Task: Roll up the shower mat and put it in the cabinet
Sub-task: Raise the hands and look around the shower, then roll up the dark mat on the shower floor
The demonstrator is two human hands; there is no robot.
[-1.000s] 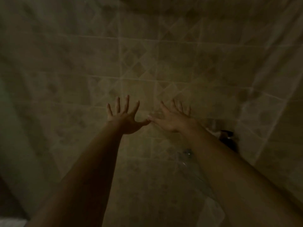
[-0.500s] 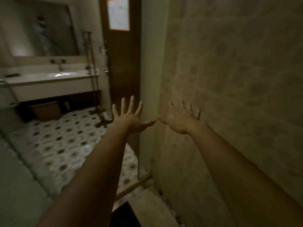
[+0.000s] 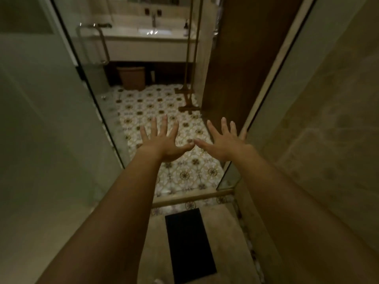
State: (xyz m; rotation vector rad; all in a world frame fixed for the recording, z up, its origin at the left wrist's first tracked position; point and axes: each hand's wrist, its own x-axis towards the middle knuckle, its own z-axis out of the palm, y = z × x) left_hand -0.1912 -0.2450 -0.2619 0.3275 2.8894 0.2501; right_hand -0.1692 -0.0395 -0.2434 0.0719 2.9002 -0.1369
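Observation:
A dark rectangular shower mat point(image 3: 189, 244) lies flat on the beige shower floor, low in the view between my forearms. My left hand point(image 3: 164, 142) is stretched out in front of me, palm down, fingers spread, holding nothing. Beside it, my right hand point(image 3: 222, 141) is held the same way, empty, thumb tips almost meeting. Both hands hover in the air well above and beyond the mat. A white vanity cabinet point(image 3: 147, 49) with a sink hangs on the far wall.
A glass shower door point(image 3: 88, 103) with a metal handle stands open on the left. A tiled wall point(image 3: 332, 140) closes the right side. A raised threshold point(image 3: 190, 198) separates the shower from the patterned floor point(image 3: 155, 107). A brown bin point(image 3: 132, 77) sits under the vanity beside a wooden door point(image 3: 246, 58).
The view has swung from the tiled shower wall to the doorway and down, bringing the mat, the patterned floor and the vanity into sight. Both hands stay spread and empty.

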